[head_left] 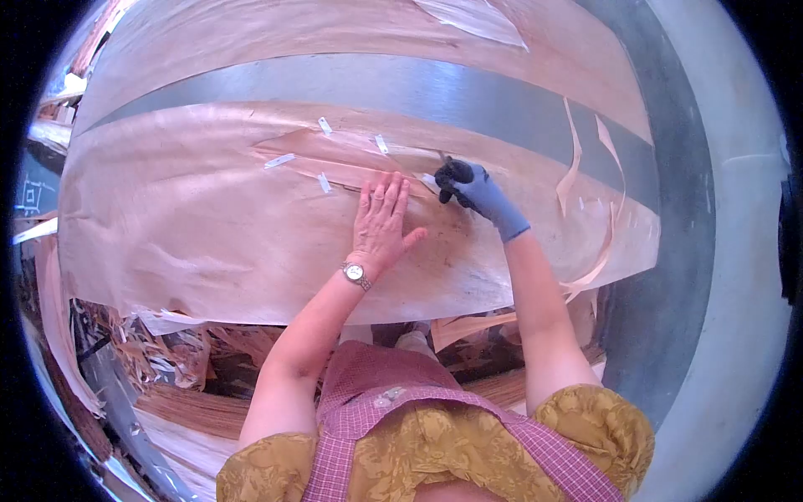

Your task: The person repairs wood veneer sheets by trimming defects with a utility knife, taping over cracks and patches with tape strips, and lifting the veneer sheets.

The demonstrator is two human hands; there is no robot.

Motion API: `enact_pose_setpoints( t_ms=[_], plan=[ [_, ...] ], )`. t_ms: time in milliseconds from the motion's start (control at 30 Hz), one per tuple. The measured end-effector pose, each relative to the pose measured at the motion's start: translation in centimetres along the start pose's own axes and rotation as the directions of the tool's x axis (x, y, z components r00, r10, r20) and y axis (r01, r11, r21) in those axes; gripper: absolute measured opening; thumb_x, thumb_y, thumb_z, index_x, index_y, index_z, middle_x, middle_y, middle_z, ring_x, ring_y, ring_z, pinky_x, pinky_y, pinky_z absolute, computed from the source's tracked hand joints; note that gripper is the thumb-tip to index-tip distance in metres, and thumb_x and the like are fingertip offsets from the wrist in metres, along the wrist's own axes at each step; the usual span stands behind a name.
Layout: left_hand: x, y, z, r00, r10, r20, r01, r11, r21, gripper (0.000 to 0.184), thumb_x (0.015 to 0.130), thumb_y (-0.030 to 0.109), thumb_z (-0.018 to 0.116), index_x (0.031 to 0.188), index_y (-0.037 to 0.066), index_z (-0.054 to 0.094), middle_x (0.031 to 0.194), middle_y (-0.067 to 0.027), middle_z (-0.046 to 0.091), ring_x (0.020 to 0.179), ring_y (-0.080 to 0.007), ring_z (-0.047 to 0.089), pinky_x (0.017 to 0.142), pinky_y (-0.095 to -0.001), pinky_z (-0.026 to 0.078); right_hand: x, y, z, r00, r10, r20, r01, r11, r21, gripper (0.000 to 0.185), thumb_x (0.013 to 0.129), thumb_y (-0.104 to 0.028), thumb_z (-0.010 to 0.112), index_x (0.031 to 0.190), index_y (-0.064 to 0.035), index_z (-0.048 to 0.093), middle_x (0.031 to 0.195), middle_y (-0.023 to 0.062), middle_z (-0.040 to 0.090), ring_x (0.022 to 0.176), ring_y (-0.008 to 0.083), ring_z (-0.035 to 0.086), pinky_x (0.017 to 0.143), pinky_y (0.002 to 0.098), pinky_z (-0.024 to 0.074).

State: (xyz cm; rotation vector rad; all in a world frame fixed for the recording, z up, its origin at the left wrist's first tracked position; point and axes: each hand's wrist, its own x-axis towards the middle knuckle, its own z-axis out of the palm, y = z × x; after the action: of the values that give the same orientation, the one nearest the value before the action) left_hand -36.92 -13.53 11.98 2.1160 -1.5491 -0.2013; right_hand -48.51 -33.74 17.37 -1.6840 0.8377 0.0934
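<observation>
A thin, light-brown sheet of wood veneer (pixel 209 226) lies across the table, with a torn or patched strip (pixel 360 171) near its far side. Short pieces of white tape (pixel 324 182) are stuck around that strip. My left hand (pixel 386 213), bare and with a wristwatch, rests flat on the veneer just below the strip, fingers stretched out. To its right, my right hand (pixel 465 186) wears a grey-blue glove with dark fingertips. Its fingers are closed at the strip's right end, around something slim that they mostly hide. A small whitish piece shows beside those fingertips.
Beyond a band of bare grey tabletop (pixel 401 79) lies another veneer sheet (pixel 276 29). Narrow veneer offcuts (pixel 572 159) curl at the right. Below the table's near edge are veneer scraps (pixel 167 347) and a brown stack of sheets (pixel 196 408).
</observation>
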Motion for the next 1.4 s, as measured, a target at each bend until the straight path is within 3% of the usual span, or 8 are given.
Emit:
enact_pose_setpoints(
  t_ms=[533,633,733,833,933,1167,1367,1400],
  plan=[
    [1.0,1.5,1.1,0.999,-0.01,-0.051,0.016,0.993,0.12,0.09,0.078,0.054,0.068,0.148,0.008,0.034,0.154,-0.0107,0.033,0.14,-0.0313,0.032,0.115,-0.0603,0.014,4.8,1.5,1.2,0.991,-0.123,0.044,0.131,0.94,-0.314,0.035,0.08,-0.03,0.072,0.093,0.0004,0.059,0.08,0.0163,0.066,0.075,0.0247,0.066,0.069,0.0389,0.0523],
    [1.3,2.1,1.7,0.999,-0.003,-0.049,0.011,0.989,0.144,0.093,0.074,0.055,0.071,0.147,0.009,0.036,0.148,-0.0152,0.037,0.134,-0.0391,0.035,0.113,-0.063,0.016,3.7,0.0,1.3,0.964,-0.249,-0.097,0.067,0.576,-0.815,0.038,0.083,-0.037,0.067,0.096,-0.0017,0.062,0.091,0.0218,0.069,0.084,0.0344,0.068,0.076,0.0443,0.0525],
    [2.0,3.0,2.2,0.999,0.002,-0.043,0.006,0.984,0.176,0.095,0.072,0.057,0.073,0.146,0.01,0.037,0.141,-0.0224,0.039,0.13,-0.0476,0.035,0.112,-0.0644,0.017,2.7,-0.6,0.5,0.974,-0.163,-0.157,-0.046,0.537,-0.843,0.04,0.084,-0.042,0.062,0.097,-0.0044,0.064,0.099,0.0231,0.068,0.091,0.04,0.066,0.081,0.0475,0.0515],
    [2.8,4.2,1.7,1.0,-0.006,0.025,0.0,0.975,0.224,0.095,0.071,0.058,0.072,0.146,0.012,0.039,0.137,-0.028,0.039,0.128,-0.0527,0.034,0.111,-0.065,0.018,2.5,2.3,-1.7,0.969,-0.225,-0.105,0.074,0.665,-0.743,0.034,0.085,-0.038,0.063,0.092,-0.0047,0.065,0.096,0.0197,0.069,0.089,0.0386,0.066,0.079,0.0466,0.0512],
    [3.2,4.8,1.2,0.998,-0.021,0.067,0.003,0.967,0.253,0.092,0.071,0.06,0.071,0.145,0.013,0.04,0.135,-0.0297,0.038,0.127,-0.0533,0.033,0.11,-0.0651,0.018,-0.5,-0.2,-2.3,0.993,0.121,-0.007,-0.112,0.887,-0.447,0.029,0.086,-0.032,0.062,0.088,-0.0034,0.065,0.09,0.0197,0.069,0.086,0.0404,0.066,0.075,0.0474,0.0505],
    [3.5,5.1,1.0,0.994,-0.047,0.097,0.017,0.956,0.292,0.086,0.076,0.062,0.066,0.144,0.014,0.042,0.136,-0.0273,0.04,0.126,-0.053,0.035,0.109,-0.0648,0.021,-4.2,1.8,-0.3,0.882,-0.257,-0.394,0.102,0.923,-0.372,0.018,0.091,-0.017,0.062,0.089,0.0007,0.064,0.072,0.0073,0.064,0.064,0.0135,0.062,0.06,0.0305,0.049],
    [2.6,-3.4,-2.3,0.99,0.004,-0.138,-0.008,0.999,-0.031,0.069,0.088,0.038,0.06,0.147,0.011,0.037,0.142,-0.0171,0.042,0.133,-0.0361,0.037,0.111,-0.0515,0.026,0.4,-3.5,3.8,0.945,-0.218,-0.243,0.25,0.962,0.113,0.018,0.095,-0.02,0.062,0.103,-0.0039,0.064,0.073,-0.0003,0.062,0.057,0.0058,0.051,0.052,0.0219,0.0383],
    [2.6,-6.8,-3.3,0.981,-0.052,-0.184,0.091,0.973,0.211,0.067,0.088,0.034,0.059,0.147,0.009,0.037,0.146,-0.0154,0.04,0.137,-0.032,0.034,0.113,-0.0494,0.024,1.7,-4.4,5.4,0.952,-0.215,-0.218,0.245,0.961,0.126,0.018,0.095,-0.019,0.062,0.102,-0.0021,0.063,0.073,0.0004,0.063,0.06,0.0073,0.055,0.052,0.0231,0.0407]
  ],
)
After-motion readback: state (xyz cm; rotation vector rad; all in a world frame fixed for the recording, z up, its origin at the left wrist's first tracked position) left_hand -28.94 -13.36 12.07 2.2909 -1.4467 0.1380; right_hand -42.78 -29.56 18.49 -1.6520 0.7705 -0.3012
